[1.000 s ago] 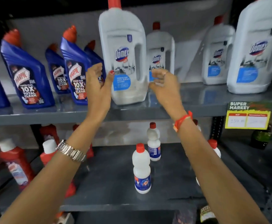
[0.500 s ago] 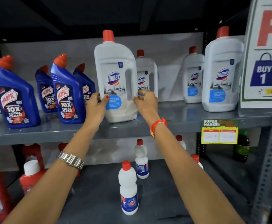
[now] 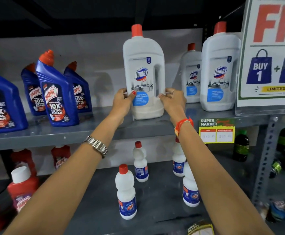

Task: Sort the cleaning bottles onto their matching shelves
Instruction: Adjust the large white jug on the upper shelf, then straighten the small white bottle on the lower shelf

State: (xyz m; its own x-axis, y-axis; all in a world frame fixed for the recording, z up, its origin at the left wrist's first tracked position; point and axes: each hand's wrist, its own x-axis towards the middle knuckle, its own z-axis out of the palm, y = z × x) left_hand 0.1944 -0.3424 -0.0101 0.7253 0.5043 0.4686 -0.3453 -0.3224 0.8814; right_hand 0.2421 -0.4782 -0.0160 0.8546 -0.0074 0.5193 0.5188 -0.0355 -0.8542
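Note:
A large white Domex bottle (image 3: 143,65) with a red cap stands upright on the upper grey shelf (image 3: 87,133). My left hand (image 3: 122,103) grips its lower left side, and my right hand (image 3: 172,100) grips its lower right side by the handle. Two more white Domex bottles (image 3: 219,73) stand to its right. Several blue Harpic bottles (image 3: 57,99) stand to its left on the same shelf.
The lower shelf (image 3: 155,197) holds several small white bottles (image 3: 126,192) with red caps and, at left, red Harpic bottles (image 3: 22,189). A promotional sign (image 3: 272,56) stands at the upper shelf's right end. A price tag (image 3: 216,130) hangs on the shelf edge. Dark green bottles (image 3: 240,146) sit at right.
Both hands have closed on the sides of the big Domex bottle, which now stands further right along the shelf. The view has pulled back and turned right.

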